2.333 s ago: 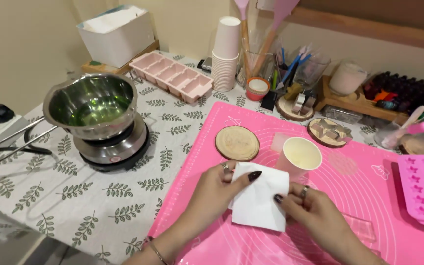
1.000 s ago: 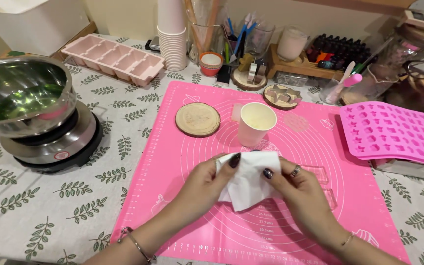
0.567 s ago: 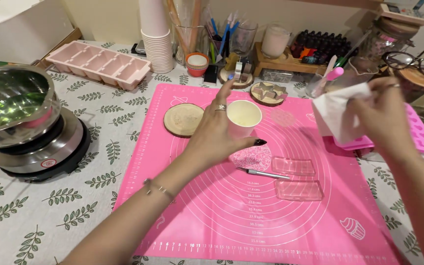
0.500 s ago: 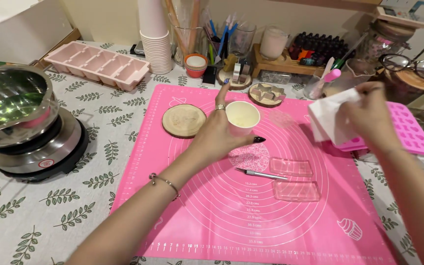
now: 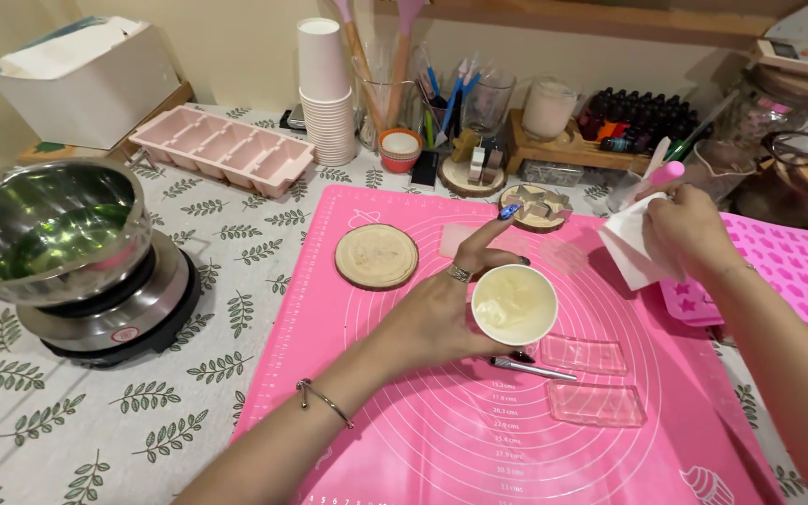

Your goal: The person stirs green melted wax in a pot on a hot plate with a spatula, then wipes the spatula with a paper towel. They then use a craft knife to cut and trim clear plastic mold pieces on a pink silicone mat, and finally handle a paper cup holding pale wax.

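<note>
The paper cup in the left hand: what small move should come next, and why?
Probably tilt the cup over the clear moulds. The left hand grips it upright, pale wax inside, just beside the moulds; the right hand holds a tissue aside.

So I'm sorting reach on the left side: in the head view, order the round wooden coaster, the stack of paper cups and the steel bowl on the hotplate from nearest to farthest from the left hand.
1. Round wooden coaster, just left of the left hand, on the pink mat.
2. Stack of paper cups, behind, at the table's back.
3. Steel bowl, far left on the hotplate.

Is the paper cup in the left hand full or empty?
Partly filled: the cup, held by the left hand, shows pale creamy contents inside.
</note>
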